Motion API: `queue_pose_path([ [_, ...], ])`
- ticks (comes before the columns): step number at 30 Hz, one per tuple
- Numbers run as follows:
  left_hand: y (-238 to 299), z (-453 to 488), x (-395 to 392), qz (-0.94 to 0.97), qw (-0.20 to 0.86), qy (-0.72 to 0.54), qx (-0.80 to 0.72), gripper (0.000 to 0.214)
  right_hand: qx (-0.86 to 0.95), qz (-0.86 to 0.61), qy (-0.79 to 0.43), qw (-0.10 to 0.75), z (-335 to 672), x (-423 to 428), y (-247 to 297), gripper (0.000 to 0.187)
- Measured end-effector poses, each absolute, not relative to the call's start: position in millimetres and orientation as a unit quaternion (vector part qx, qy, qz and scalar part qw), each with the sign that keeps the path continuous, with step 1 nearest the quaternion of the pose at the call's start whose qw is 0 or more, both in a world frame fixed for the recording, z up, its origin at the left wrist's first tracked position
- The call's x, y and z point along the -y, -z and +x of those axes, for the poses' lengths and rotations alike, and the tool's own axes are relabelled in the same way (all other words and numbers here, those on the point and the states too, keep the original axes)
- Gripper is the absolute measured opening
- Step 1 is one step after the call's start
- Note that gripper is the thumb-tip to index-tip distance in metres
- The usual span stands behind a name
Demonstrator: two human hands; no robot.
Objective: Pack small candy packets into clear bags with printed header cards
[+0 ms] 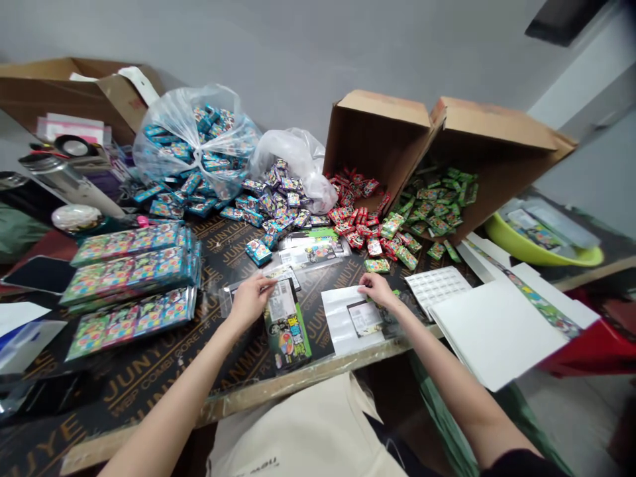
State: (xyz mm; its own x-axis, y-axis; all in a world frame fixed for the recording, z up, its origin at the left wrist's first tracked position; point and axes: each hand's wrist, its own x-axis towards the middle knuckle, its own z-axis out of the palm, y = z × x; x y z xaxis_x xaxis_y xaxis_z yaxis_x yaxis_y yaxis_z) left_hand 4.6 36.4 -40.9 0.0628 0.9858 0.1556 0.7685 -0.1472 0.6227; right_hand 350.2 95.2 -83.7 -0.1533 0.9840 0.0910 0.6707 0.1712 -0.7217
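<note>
My left hand (252, 297) is pinched at the top left of a black and green printed packet (291, 334), which lies at the table's near edge with a pale label panel on its upper part. Clear plastic shows under and beside that hand. My right hand (376, 289) has its fingers closed at the upper edge of a white sheet (339, 324). A small dark-framed card (365, 318) rests on the sheet. Just beyond my hands lie a clear plastic sleeve with a printed card (318, 253) and a single small blue box (258, 252).
Small red boxes (365, 232) and green boxes (440, 209) spill from tipped cartons (497, 132). Behind are a bag of blue boxes (199, 146) and purple boxes (283, 192). Stacked printed packs (129, 321) lie left; white sheets (497, 331) and a yellow-green basin (546, 255) right.
</note>
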Motion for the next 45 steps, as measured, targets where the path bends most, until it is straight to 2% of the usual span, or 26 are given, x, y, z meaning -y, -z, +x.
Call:
queue_pose_path([
  [2,54,14,-45,0.693,0.19,-0.274,-0.639,0.027,0.703,-0.58,-0.269,0.311,349,-87,80,0.014],
  [4,58,33,-47,0.679,0.231,-0.31,-0.625,0.034,0.702,-0.555,-0.286,0.343,341,-76,69,0.014],
  [7,46,68,-44,0.619,0.436,-0.354,-0.549,0.039,0.71,-0.438,-0.408,0.371,325,-59,42,0.011],
  [10,25,94,-38,0.556,0.645,-0.322,-0.413,0.053,0.707,-0.329,-0.523,0.344,312,-48,12,0.011],
  [12,14,105,-34,0.547,0.703,-0.301,-0.34,0.067,0.717,-0.309,-0.527,0.336,306,-45,-2,0.012],
  [13,11,108,-33,0.546,0.713,-0.292,-0.328,0.063,0.728,-0.309,-0.509,0.34,304,-45,-7,0.013],
  [15,11,113,-32,0.527,0.711,-0.295,-0.359,0.041,0.744,-0.328,-0.456,0.362,303,-47,-9,0.015],
  [17,15,113,-32,0.472,0.695,-0.337,-0.426,0.03,0.725,-0.361,-0.433,0.396,304,-49,-4,0.022],
  [22,24,102,-34,0.361,0.618,-0.481,-0.506,0.035,0.597,-0.419,-0.52,0.445,307,-50,22,0.044],
  [24,23,97,-33,0.407,0.562,-0.491,-0.527,0.038,0.583,-0.451,-0.514,0.439,307,-48,28,0.04],
  [27,17,92,-32,0.542,0.437,-0.464,-0.548,0.058,0.621,-0.477,-0.483,0.392,307,-45,25,0.03],
  [29,14,91,-32,0.612,0.406,-0.399,-0.55,0.046,0.664,-0.482,-0.451,0.352,308,-44,17,0.023],
  [31,11,92,-32,0.643,0.418,-0.332,-0.548,0.021,0.697,-0.482,-0.423,0.321,309,-44,8,0.016],
  [32,10,92,-32,0.646,0.427,-0.314,-0.549,0.018,0.704,-0.481,-0.419,0.312,310,-45,5,0.016],
  [36,3,95,-34,0.634,0.468,-0.306,-0.534,0.02,0.681,-0.466,-0.471,0.311,313,-50,1,0.021],
  [39,1,97,-33,0.647,0.483,-0.3,-0.508,0.019,0.673,-0.447,-0.518,0.28,314,-53,6,0.029],
  [45,9,100,-31,0.635,0.484,-0.303,-0.52,0.023,0.68,-0.455,-0.524,0.236,315,-53,4,0.024],
])
